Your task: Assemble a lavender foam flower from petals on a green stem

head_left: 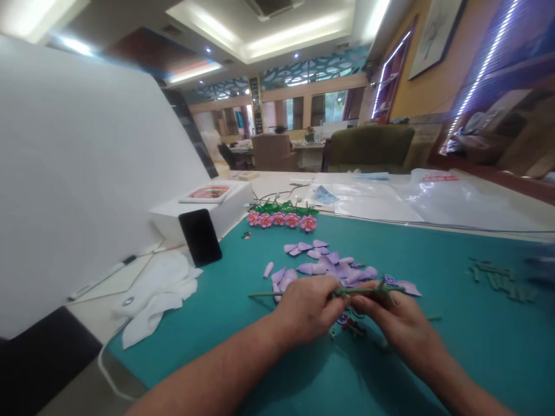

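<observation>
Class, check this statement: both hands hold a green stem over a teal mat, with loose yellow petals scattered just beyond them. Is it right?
Not quite. The head view shows that the loose petals are purple, not yellow. The rest stands: the left hand and the right hand both hold the green stem over the teal mat.

A sprig of pink flowers (281, 219) lies at the far edge of a teal mat (433, 277) on the table (277, 184). A black phone (200, 237) leans against a white box (225, 212) (picture card (208, 192) on top), with white cloth (156, 294) alongside and clear plastic sheets (411, 199) behind.
</observation>
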### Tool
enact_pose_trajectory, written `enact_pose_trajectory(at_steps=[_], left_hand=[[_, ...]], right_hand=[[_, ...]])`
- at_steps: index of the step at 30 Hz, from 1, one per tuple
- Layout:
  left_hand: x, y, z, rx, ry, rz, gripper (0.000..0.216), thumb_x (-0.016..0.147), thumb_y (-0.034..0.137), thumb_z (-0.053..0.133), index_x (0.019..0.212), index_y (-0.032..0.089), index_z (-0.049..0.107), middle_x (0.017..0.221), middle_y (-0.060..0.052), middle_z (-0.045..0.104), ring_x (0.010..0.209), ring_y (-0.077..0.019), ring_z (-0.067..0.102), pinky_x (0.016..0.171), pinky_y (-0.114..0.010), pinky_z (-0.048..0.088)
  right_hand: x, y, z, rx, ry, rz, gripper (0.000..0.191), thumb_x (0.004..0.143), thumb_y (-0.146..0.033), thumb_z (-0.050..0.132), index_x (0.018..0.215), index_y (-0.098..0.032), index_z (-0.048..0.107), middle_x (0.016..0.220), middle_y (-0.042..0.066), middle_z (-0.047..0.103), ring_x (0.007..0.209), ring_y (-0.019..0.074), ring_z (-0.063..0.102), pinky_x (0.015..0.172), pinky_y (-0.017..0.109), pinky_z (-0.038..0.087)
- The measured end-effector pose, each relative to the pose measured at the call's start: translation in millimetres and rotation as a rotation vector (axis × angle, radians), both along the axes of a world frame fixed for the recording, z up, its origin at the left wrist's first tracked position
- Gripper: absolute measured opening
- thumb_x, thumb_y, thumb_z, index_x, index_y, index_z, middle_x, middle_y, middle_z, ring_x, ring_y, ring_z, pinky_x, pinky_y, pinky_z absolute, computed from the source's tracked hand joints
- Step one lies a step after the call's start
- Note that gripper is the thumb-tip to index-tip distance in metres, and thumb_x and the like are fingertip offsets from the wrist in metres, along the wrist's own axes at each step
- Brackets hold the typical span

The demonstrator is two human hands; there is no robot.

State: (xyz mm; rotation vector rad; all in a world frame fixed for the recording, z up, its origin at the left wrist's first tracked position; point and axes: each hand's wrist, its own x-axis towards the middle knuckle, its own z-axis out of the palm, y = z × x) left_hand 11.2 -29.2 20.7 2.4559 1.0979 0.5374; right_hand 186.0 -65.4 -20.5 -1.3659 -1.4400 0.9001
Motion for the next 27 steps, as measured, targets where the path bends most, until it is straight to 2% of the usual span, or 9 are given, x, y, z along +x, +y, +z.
enact_pose_trajectory(at_steps=[5,8,12,17,22,27], left_hand=[[-0.8,-1.4,6.7,0.002,0.057,0.055,0.027,0.086,0.04,0.052,0.071,0.019,0.058,0.067,-0.001,0.06,0.061,-0.0143,0.051,0.052,-0.026,0.027],[-0.2,-2.1,5.9,0.019,0.083,0.054,0.024,0.086,0.035,0.051,0.071,0.019,0.059,0.069,-0.001,0.062,0.062,-0.0147,0.053,0.053,-0.026,0.029],[0.3,-4.2,4.6,0.052,0.092,0.022,0.021,0.086,0.031,0.049,0.073,0.019,0.059,0.073,-0.001,0.064,0.064,-0.0144,0.054,0.053,-0.025,0.03],[-0.3,-8.2,7.2,0.081,0.103,-0.002,0.022,0.088,0.032,0.046,0.076,0.019,0.059,0.074,0.0,0.065,0.066,-0.0141,0.055,0.054,-0.024,0.03],[0.2,-7.9,5.4,0.093,0.127,-0.019,0.02,0.088,0.031,0.046,0.077,0.019,0.058,0.075,0.0,0.064,0.067,-0.0141,0.054,0.055,-0.025,0.029],[1.1,-6.7,0.6,0.094,0.092,-0.028,0.021,0.088,0.03,0.045,0.074,0.018,0.055,0.073,-0.001,0.062,0.065,-0.0139,0.052,0.056,-0.025,0.029]], right_hand=[[-0.8,-0.7,3.9,-0.003,0.048,-0.077,0.039,0.065,-0.056,0.067,0.08,-0.021,0.073,0.081,0.008,0.073,0.077,0.0265,0.066,0.068,0.035,0.055],[-2.3,-0.8,14.2,-0.029,0.07,-0.053,0.036,0.061,-0.054,0.07,0.075,-0.021,0.074,0.078,0.008,0.074,0.076,0.0279,0.067,0.068,0.036,0.056],[-0.7,-1.7,21.6,-0.043,0.028,-0.027,0.033,0.064,-0.052,0.069,0.075,-0.021,0.074,0.074,0.006,0.073,0.072,0.026,0.068,0.069,0.034,0.057],[5.2,-2.3,13.8,-0.091,0.014,0.013,0.036,0.07,-0.052,0.065,0.084,-0.02,0.074,0.08,0.006,0.073,0.08,0.0257,0.068,0.07,0.03,0.056],[7.1,-0.6,4.9,-0.102,0.047,0.014,0.036,0.069,-0.054,0.066,0.078,-0.019,0.073,0.075,0.006,0.071,0.076,0.0248,0.066,0.068,0.031,0.054],[-0.7,-4.1,9.6,-0.061,0.179,-0.028,0.032,0.066,-0.05,0.07,0.07,-0.019,0.07,0.07,0.005,0.069,0.071,0.0225,0.064,0.067,0.032,0.052]])
